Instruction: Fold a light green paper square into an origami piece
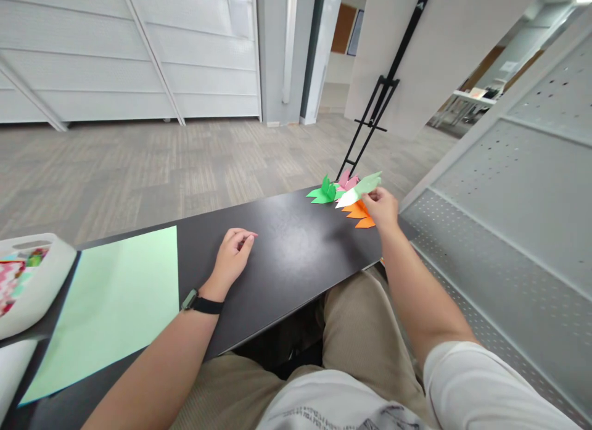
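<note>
At the far right corner of the dark table (277,276), my right hand (383,206) pinches a light green folded paper flower (361,188) with pointed petals. It is held over an orange paper flower (361,215), partly hiding it. Just left of it sits a green paper flower (325,192), and a pink paper flower (346,179) shows behind. My left hand (234,255), with a dark watch on its wrist, rests near the table's middle. Its fingers are curled against the thumb, and nothing shows in them.
A large light green paper sheet (115,300) lies on the table's left part. Beyond it stands a white bin (50,276) with colourful contents. A black stand (370,121) rises behind the far corner, and a perforated grey panel (518,208) borders the right side.
</note>
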`<state>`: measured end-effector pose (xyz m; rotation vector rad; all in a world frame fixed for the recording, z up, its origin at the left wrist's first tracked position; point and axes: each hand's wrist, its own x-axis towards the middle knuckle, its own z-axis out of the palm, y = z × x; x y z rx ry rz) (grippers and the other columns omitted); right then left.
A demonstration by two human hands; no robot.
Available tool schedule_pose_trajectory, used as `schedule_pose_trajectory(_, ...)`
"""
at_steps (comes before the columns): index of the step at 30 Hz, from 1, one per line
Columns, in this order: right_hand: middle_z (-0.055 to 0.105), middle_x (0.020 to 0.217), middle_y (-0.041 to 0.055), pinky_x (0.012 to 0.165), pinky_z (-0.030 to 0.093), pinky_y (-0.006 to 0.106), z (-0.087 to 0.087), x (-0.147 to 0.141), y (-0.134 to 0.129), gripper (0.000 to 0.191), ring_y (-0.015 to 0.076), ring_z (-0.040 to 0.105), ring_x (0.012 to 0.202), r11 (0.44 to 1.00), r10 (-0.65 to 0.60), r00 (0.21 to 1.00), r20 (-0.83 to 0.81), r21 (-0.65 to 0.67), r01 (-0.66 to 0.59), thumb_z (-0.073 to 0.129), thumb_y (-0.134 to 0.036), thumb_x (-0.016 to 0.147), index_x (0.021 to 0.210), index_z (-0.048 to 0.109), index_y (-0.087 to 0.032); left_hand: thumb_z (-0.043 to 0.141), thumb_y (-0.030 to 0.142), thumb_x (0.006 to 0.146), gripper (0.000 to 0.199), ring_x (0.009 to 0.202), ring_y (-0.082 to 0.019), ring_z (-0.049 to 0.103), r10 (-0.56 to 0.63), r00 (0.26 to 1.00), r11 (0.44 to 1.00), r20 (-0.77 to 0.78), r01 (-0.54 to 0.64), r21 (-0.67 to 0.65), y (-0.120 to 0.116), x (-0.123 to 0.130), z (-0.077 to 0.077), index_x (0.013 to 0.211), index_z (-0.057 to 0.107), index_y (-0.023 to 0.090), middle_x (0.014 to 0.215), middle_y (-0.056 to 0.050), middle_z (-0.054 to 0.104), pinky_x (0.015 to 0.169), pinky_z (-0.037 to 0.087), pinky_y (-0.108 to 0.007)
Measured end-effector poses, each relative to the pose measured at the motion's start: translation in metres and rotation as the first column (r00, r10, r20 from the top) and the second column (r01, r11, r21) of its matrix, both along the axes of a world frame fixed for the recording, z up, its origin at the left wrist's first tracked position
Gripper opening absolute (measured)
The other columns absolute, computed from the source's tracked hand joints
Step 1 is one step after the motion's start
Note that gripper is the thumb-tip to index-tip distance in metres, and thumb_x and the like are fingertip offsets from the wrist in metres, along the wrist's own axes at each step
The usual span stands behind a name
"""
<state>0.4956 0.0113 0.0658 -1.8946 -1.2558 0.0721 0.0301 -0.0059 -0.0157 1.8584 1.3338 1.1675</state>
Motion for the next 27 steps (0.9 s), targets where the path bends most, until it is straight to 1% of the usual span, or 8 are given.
schedule_pose_trajectory(1, 0.081, 0.097, 0.0082, 0.078, 0.051, 0.032, -0.008, -0.006, 0.005, 0.020, 0.0219, 0.071, 0.084, 0.995, -0.054, 0.997, 0.049, -0.077, 0.058, 0.066, -0.041, 0.090, 0.093, 0.071, -0.021, 0.058, 0.050, 0.102, 0.034, 0.103, -0.023, 0.066, -0.006, 1.000, 1.000, -0.004, 0.006, 0.000, 0.001, 0.000, -0.001, 0.104, 0.080, 0.024, 0.111, -0.006, 0.064, 0.088, 0.058, -0.036)
schedule_pose_trajectory(2, 0.082, 0.097, 0.0085, 0.080, 0.051, 0.032, -0.016, -0.011, 0.010, 0.018, 0.0227, 0.072, 0.087, 0.990, -0.079, 0.995, 0.065, -0.109, 0.085, 0.068, -0.037, 0.089, 0.092, 0.072, -0.021, 0.059, 0.049, 0.102, 0.033, 0.102, -0.022, 0.066, -0.012, 1.000, 1.000, -0.008, 0.012, 0.001, 0.001, -0.001, -0.003, 0.103, 0.081, 0.024, 0.111, -0.006, 0.064, 0.088, 0.059, -0.036)
schedule_pose_trajectory(6, 0.083, 0.098, 0.0072, 0.084, 0.053, 0.032, -0.048, -0.028, 0.029, 0.015, 0.0243, 0.074, 0.093, 0.975, -0.094, 0.992, 0.087, -0.193, 0.110, 0.069, -0.034, 0.089, 0.093, 0.076, -0.022, 0.060, 0.047, 0.101, 0.032, 0.098, -0.020, 0.067, -0.035, 0.999, 0.999, -0.012, 0.035, -0.005, 0.004, -0.002, -0.010, 0.104, 0.081, 0.024, 0.113, -0.006, 0.063, 0.088, 0.060, -0.035)
schedule_pose_trajectory(9, 0.083, 0.103, 0.0073, 0.086, 0.053, 0.032, -0.063, -0.034, 0.039, 0.016, 0.0253, 0.075, 0.099, 0.963, -0.111, 0.987, 0.119, -0.232, 0.136, 0.067, -0.034, 0.092, 0.097, 0.078, -0.024, 0.060, 0.045, 0.101, 0.029, 0.096, -0.020, 0.067, -0.051, 0.999, 0.999, -0.014, 0.051, -0.014, 0.005, -0.001, -0.013, 0.103, 0.081, 0.025, 0.114, -0.006, 0.063, 0.087, 0.060, -0.035)
schedule_pose_trajectory(12, 0.083, 0.106, 0.0074, 0.087, 0.053, 0.032, -0.070, -0.035, 0.045, 0.018, 0.0260, 0.075, 0.101, 0.953, -0.121, 0.980, 0.156, -0.257, 0.159, 0.066, -0.036, 0.094, 0.100, 0.079, -0.025, 0.060, 0.042, 0.100, 0.027, 0.094, -0.019, 0.067, -0.060, 0.998, 0.998, -0.018, 0.060, -0.017, 0.005, 0.000, -0.014, 0.102, 0.082, 0.025, 0.113, -0.006, 0.063, 0.085, 0.061, -0.034)
schedule_pose_trajectory(19, 0.083, 0.109, 0.0087, 0.090, 0.052, 0.035, -0.077, -0.032, 0.057, 0.024, 0.0268, 0.074, 0.103, 0.936, -0.121, 0.964, 0.235, -0.297, 0.190, 0.063, -0.036, 0.096, 0.110, 0.079, -0.025, 0.060, 0.040, 0.101, 0.026, 0.096, -0.019, 0.068, -0.092, 0.995, 0.995, -0.030, 0.092, -0.024, 0.005, 0.000, -0.018, 0.103, 0.081, 0.025, 0.113, -0.006, 0.064, 0.087, 0.060, -0.035)
schedule_pose_trajectory(22, 0.082, 0.111, 0.0092, 0.092, 0.051, 0.037, -0.082, -0.032, 0.057, 0.024, 0.0279, 0.072, 0.106, 0.929, -0.117, 0.955, 0.272, -0.311, 0.202, 0.064, -0.036, 0.095, 0.109, 0.081, -0.025, 0.061, 0.039, 0.101, 0.025, 0.098, -0.020, 0.068, -0.091, 0.996, 0.995, -0.025, 0.090, -0.035, 0.005, 0.000, -0.018, 0.103, 0.081, 0.026, 0.114, -0.006, 0.063, 0.088, 0.060, -0.036)
schedule_pose_trajectory(27, 0.078, 0.117, 0.0134, 0.093, 0.048, 0.041, -0.091, -0.034, 0.054, 0.026, 0.0307, 0.069, 0.109, 0.922, -0.114, 0.932, 0.344, -0.313, 0.229, 0.064, -0.037, 0.096, 0.106, 0.083, -0.024, 0.060, 0.038, 0.101, 0.025, 0.097, -0.020, 0.069, -0.096, 0.995, 0.995, -0.031, 0.095, -0.039, 0.003, 0.000, -0.014, 0.102, 0.081, 0.026, 0.113, -0.006, 0.065, 0.086, 0.060, -0.035)
